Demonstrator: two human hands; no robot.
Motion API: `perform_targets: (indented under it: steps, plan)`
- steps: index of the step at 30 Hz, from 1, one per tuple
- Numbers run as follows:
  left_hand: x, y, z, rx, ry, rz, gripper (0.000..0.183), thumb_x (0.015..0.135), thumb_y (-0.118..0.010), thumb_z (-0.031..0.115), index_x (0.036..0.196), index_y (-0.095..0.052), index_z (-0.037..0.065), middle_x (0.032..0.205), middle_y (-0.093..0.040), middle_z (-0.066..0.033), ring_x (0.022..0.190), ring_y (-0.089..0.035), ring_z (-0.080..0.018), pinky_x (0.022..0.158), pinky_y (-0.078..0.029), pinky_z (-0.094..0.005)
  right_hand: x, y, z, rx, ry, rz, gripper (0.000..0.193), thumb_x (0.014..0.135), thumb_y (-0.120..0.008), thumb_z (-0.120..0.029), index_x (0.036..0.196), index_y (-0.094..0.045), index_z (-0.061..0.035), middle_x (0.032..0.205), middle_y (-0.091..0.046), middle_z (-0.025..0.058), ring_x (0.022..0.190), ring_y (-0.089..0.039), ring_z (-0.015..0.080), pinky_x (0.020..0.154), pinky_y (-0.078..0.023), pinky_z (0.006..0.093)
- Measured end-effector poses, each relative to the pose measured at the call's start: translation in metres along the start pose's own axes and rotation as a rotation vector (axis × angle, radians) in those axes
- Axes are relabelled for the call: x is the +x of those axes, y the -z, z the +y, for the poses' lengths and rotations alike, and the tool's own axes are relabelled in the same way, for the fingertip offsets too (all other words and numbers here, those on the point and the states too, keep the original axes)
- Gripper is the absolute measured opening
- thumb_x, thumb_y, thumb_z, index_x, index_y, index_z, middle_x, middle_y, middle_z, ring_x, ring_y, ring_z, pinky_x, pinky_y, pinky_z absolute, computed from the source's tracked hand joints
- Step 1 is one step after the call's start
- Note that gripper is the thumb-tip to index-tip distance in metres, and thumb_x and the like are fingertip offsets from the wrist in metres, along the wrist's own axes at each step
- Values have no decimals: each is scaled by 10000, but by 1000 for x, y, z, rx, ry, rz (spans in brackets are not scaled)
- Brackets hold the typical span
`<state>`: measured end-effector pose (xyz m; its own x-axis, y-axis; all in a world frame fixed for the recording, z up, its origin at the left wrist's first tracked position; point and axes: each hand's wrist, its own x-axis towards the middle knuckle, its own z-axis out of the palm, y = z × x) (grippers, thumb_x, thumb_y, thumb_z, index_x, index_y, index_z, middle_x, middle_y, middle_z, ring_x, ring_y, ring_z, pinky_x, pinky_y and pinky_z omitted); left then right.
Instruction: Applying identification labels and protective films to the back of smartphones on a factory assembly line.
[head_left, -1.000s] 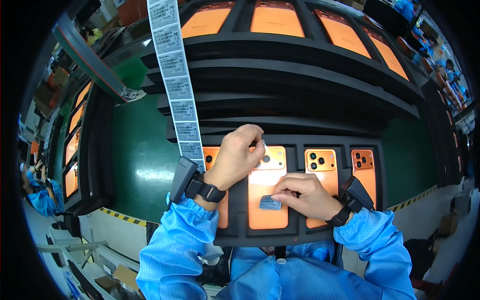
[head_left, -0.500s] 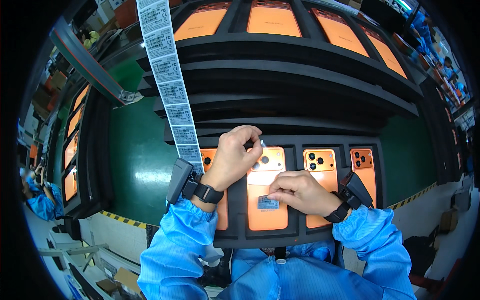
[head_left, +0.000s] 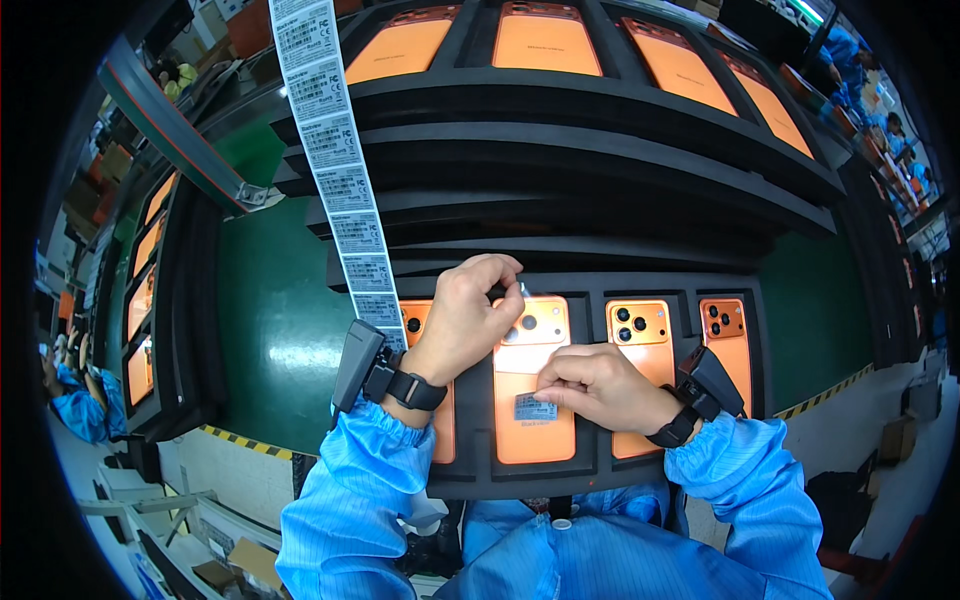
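Note:
An orange phone [head_left: 534, 445] lies back up in a slot of the black foam tray [head_left: 480, 484] before me. Over its lower half, my right hand [head_left: 605, 388] pinches the edge of a small grey printed label [head_left: 536, 407]. I cannot tell whether the label is stuck down. My left hand [head_left: 465, 315] is closed above the phone's upper left corner, thumb and forefinger together. A small clear scrap, perhaps film, shows at those fingertips. Further orange phones [head_left: 640, 345] lie in slots to either side; my left hand and wrist partly cover the left one.
A long strip of printed labels [head_left: 345, 190] hangs down to the tray's left side. Beyond stand stacked black foam trays [head_left: 560, 110], the top one holding several orange phones [head_left: 545, 45]. Another tray stack [head_left: 185, 300] is at left on the green mat [head_left: 270, 330]. Other people work far off.
Both hands stay almost where they were, the right still at the label on the phone. The hanging label strip has shifted very slightly.

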<state>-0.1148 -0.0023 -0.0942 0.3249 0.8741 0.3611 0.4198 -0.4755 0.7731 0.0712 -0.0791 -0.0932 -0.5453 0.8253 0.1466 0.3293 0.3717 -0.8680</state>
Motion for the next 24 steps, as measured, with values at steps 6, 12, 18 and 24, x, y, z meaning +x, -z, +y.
perform_targets:
  steps: [6, 12, 18, 24]
  plan:
    - [-1, 0, -1, 5, -4, 1, 67, 756, -627, 37, 756, -604, -26, 950, -685, -149, 847, -675, -248, 738, -533, -320, 0, -1, 0, -10, -2, 4, 118, 811, -671, -110, 808, -621, -3, 736, -618, 107, 654, -602, 238, 582, -474, 327]
    - [1, 1, 3, 0, 5, 0, 66, 753, -626, 33, 756, -604, -28, 955, -685, -151, 843, -675, -249, 721, -533, -313, 0, 0, 0, -19, 9, 13, 118, 811, -670, -112, 808, -622, -4, 741, -618, 105, 668, -602, 245, 598, -475, 332]
    - [1, 1, -1, -3, 3, 6, 64, 754, -624, 31, 755, -604, -30, 956, -684, -153, 840, -676, -251, 725, -533, -311, 1, -3, 3, -42, 25, 18, 121, 810, -669, -119, 808, -621, -9, 748, -611, 105, 677, -604, 256, 609, -481, 345]
    - [0, -1, -3, -17, -26, 4, 55, 751, -626, 18, 755, -601, -31, 953, -683, -153, 846, -675, -254, 736, -531, -315, -10, -3, -6, -465, 180, -19, 199, 774, -704, -194, 907, -611, -78, 810, -575, 69, 724, -606, 226, 598, -485, 332]
